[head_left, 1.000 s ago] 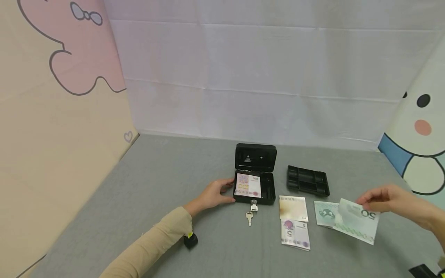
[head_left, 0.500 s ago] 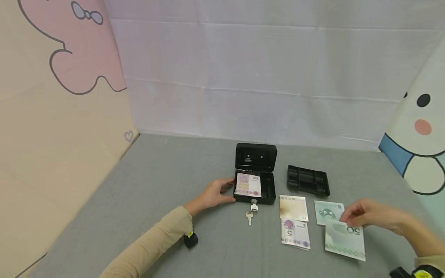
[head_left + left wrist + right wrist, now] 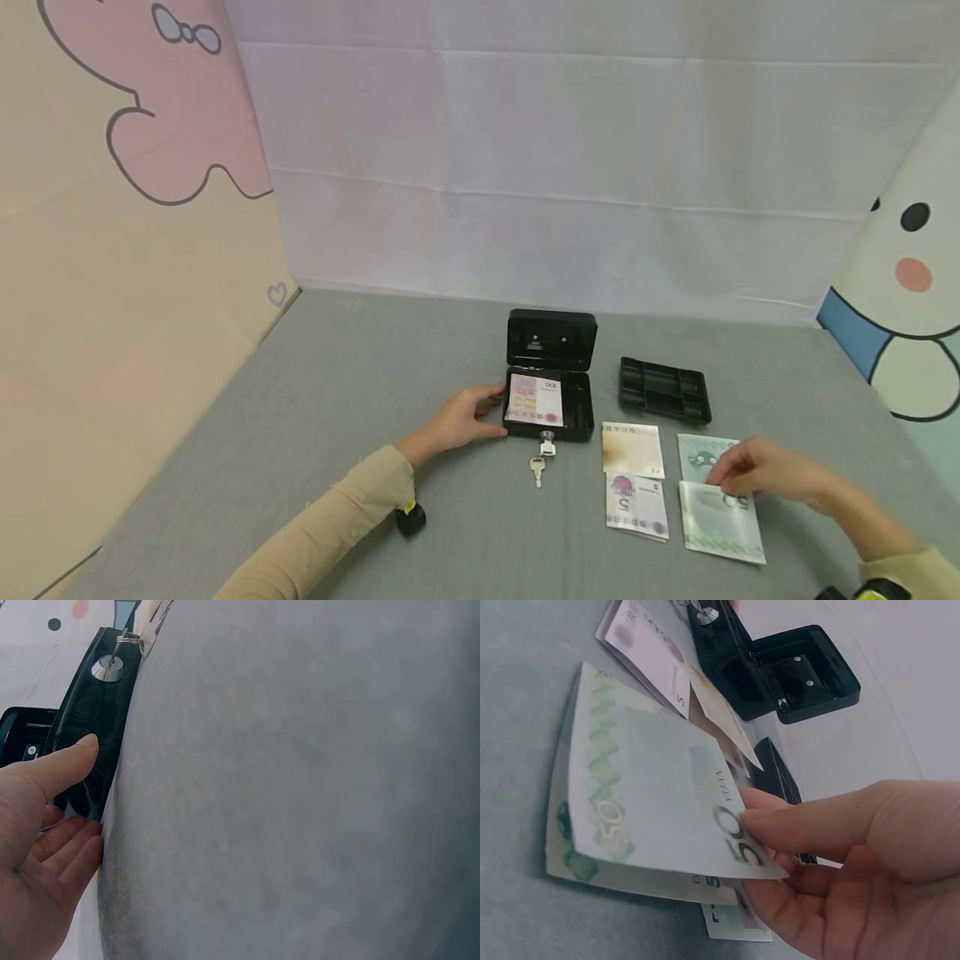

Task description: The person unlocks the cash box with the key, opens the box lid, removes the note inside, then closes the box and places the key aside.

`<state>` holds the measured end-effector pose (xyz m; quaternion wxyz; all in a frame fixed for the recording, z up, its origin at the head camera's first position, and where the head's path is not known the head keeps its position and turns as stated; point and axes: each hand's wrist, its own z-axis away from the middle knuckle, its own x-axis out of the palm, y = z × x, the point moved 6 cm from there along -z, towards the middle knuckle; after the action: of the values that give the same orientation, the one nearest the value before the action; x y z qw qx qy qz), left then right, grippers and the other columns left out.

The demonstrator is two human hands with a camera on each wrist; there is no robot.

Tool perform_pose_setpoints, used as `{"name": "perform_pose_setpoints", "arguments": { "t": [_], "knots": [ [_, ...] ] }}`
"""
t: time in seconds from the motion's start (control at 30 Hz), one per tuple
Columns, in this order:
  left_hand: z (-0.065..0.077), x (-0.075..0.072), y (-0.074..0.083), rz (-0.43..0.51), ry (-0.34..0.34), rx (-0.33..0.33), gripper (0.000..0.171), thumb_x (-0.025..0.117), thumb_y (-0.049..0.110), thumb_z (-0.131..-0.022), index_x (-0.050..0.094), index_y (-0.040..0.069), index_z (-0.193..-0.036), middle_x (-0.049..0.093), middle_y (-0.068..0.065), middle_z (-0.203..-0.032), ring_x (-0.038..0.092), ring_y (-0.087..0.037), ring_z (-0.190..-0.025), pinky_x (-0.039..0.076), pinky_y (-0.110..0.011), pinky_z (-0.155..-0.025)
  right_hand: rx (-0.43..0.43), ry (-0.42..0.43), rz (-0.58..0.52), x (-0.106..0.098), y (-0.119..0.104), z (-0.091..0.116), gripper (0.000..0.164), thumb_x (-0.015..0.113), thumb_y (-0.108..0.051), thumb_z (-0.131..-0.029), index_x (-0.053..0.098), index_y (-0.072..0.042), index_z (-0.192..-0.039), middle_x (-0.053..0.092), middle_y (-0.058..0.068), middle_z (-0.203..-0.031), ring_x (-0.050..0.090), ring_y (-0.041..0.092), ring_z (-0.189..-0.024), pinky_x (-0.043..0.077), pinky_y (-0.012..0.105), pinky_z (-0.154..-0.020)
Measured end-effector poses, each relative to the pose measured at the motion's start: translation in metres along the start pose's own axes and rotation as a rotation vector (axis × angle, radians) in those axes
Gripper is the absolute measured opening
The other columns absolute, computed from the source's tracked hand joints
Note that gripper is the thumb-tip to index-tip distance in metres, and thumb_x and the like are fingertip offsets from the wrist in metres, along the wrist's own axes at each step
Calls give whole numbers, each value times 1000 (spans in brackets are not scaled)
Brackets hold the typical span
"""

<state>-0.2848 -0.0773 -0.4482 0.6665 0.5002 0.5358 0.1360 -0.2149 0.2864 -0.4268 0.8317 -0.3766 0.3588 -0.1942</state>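
A black cash box (image 3: 577, 408) stands with its lid (image 3: 552, 340) raised, a banknote marked 100 (image 3: 534, 400) lying inside. A key hangs from its front lock (image 3: 109, 667), joined to another key (image 3: 537, 471). My left hand (image 3: 459, 418) rests against the box's left end, thumb on the front and fingers loosely extended. My right hand (image 3: 776, 477) pinches a folded green banknote (image 3: 645, 780) marked 50 by its far edge, thumb on top. This note lies just nearer than another green banknote (image 3: 697, 458), which the right fingers partly overlap in the head view.
A black compartment tray (image 3: 663, 390) sits right of the box. Between the box and the green notes lie a yellowish banknote (image 3: 632, 450) and a purple banknote marked 5 (image 3: 637, 506). A white cloth backdrop (image 3: 562, 167) rises behind the grey table (image 3: 375, 350).
My right hand has brought the 50 note leftward and toward me, from over the other green note to just in front of it. The left hand and cash box have stayed put.
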Motion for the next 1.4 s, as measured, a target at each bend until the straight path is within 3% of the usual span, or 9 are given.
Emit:
{"name": "perform_pose_setpoints", "arguments": {
  "t": [0.43,0.73,1.07,1.4],
  "knots": [
    [1,0,2,4,-4,-11,68,76,9,-73,43,-7,-130,47,-19,-132,50,-27,-115,47,-34,-92,-2,17,8,-1,3,-2,15,58,-1,-82,64,5,-94,58,7,-87,48,8,-68,44,22,-55],
    [0,-1,3,-10,-5,-8,68,76,10,-73,43,-6,-131,47,-19,-132,51,-28,-115,48,-33,-91,47,45,-1,-16,-5,-3,22,58,-7,-84,61,8,-100,61,8,-92,49,12,-74,46,26,-61],
    [1,-1,2,0,0,-6,67,76,8,-73,43,-7,-130,48,-19,-130,51,-28,-115,48,-34,-91,-7,104,72,-28,-45,-20,30,60,-16,-86,58,8,-106,63,13,-98,55,21,-83,50,31,-68],
    [0,0,1,11,-1,1,67,76,8,-73,44,-8,-129,48,-20,-130,51,-28,-115,48,-35,-91,-105,137,76,-23,-99,-63,39,59,-21,-88,56,9,-114,60,21,-112,60,23,-95,53,36,-77]
  ]
}}
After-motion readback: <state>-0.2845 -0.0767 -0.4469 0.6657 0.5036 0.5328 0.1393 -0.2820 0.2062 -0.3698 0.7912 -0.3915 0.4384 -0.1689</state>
